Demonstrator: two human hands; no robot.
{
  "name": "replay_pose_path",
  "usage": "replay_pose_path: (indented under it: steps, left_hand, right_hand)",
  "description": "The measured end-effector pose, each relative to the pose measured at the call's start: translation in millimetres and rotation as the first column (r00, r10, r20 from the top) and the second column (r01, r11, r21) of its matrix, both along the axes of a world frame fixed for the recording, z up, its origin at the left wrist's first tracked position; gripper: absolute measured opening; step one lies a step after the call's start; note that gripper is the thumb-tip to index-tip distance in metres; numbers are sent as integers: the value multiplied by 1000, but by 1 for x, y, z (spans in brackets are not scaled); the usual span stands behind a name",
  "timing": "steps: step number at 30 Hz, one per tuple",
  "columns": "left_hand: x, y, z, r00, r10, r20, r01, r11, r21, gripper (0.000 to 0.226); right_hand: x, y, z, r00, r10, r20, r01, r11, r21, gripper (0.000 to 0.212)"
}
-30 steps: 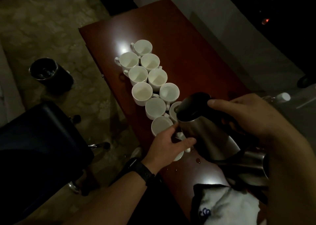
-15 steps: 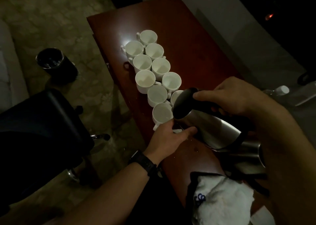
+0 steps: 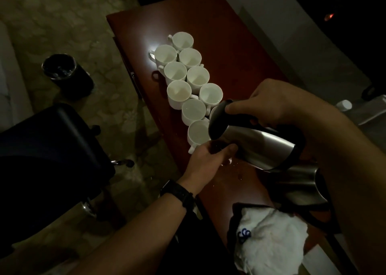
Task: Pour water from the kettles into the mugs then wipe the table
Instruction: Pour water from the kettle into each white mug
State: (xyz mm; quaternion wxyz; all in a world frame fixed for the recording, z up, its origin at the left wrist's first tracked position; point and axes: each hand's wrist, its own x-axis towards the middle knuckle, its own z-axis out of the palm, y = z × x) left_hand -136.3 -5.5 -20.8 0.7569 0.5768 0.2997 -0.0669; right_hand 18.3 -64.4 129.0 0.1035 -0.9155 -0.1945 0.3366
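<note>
One wide-angle camera, worn on the head, looks forward and steeply down from above the near end of the desk (image 3: 240, 51) — close over that end, the far edge small up-frame — with floor (image 3: 73, 24) beyond the left edge.

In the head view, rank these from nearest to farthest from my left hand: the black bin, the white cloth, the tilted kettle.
1. Tilted kettle, right beside the left hand, above the table.
2. White cloth, at the table's near end, rightward.
3. Black bin, on the floor, far left.
</note>
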Motion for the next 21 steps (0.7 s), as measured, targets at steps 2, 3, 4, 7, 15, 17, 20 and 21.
replay_pose_path:
  steps: [2,3,4,7,15,17,20,21]
  left_hand:
    - [3,-6,0,999,43,-4,-43,999,-24,8]
    - [4,-9,0,998,66,-14,-67,997,-31,13]
    - [5,-13,0,996,90,-22,-91,995,-41,17]
    - [9,-23,0,988,154,-17,-154,986,-67,26]
    - [23,-27,3,981,193,-13,-193,971,-142,51]
    - [24,-27,2,981,194,-7,-192,967,-166,42]
    - [23,-27,3,976,217,19,-209,956,-207,34]
    - [21,-28,3,973,228,25,-217,951,-221,34]
  right_hand:
    - [4,-1,-4,999,38,9,-38,999,-9,59]
    - [5,-1,-5,998,62,15,-62,998,-19,59]
    - [7,-1,-7,996,85,24,-84,996,-31,58]
    - [11,2,-9,991,128,40,-126,991,-50,56]
    - [19,25,-5,975,217,41,-212,972,-105,53]
    - [21,29,-5,971,234,40,-228,967,-118,53]
    - [21,36,-5,964,262,44,-253,957,-140,54]
    - [21,38,-6,962,269,41,-261,954,-145,54]
